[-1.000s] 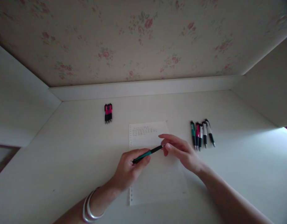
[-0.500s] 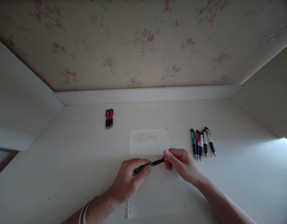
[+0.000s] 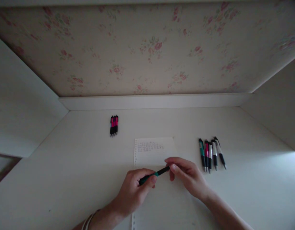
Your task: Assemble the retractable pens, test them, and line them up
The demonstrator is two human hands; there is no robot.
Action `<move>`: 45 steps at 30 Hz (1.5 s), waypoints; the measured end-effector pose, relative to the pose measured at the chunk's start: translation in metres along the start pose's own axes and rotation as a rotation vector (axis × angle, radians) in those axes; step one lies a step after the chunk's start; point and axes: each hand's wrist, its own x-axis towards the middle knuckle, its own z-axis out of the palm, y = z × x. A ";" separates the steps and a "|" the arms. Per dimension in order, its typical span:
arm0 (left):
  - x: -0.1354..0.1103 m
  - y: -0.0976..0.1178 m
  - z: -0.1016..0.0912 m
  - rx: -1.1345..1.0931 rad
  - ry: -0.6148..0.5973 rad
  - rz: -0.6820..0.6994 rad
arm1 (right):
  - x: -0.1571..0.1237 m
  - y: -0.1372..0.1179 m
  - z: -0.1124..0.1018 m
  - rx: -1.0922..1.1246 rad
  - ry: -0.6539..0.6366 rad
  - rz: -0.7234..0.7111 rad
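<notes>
Teal-and-black plastic pen (image 3: pixel 160 172), located above the white punched paper sheet (image 3: pixel 151 158), remains clamped in the left hand (image 3: pixel 133 191), while the right hand (image 3: pixel 189 176) has straightened its index finger near the tip, suggesting a looser hold there, though actual grip cannot be told.

Over the paper (image 3: pixel 171 201), the left hand (image 3: pixel 133 190) grasps a green pen (image 3: pixel 163 171), while the right hand (image 3: pixel 187 175) has thumb and fingertips at its writing end. Five pens (image 3: pixel 210 155) fan out on the desk (image 3: pixel 85 172) to the right of the paper; a tight bunch of pink pens (image 3: pixel 114 126) lies beyond its far left corner. Flowered wallpaper (image 3: pixel 128 48) rises behind it.
</notes>
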 end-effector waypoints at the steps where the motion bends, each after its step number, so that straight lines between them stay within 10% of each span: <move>1: 0.000 0.000 0.000 -0.013 -0.011 -0.028 | 0.001 0.000 0.000 0.007 -0.013 -0.009; 21: 0.001 -0.002 0.007 -0.049 0.055 -0.026 | 0.000 0.001 0.030 0.114 0.363 0.059; 28: -0.002 -0.005 0.007 -0.123 -0.007 -0.017 | -0.008 0.004 0.037 -0.183 0.009 -0.163; 38: -0.009 -0.007 0.002 -0.026 -0.223 0.340 | 0.004 -0.002 0.029 0.217 0.143 0.057; 45: -0.006 -0.012 0.008 -0.028 -0.113 0.390 | -0.002 0.001 0.028 0.195 0.052 0.065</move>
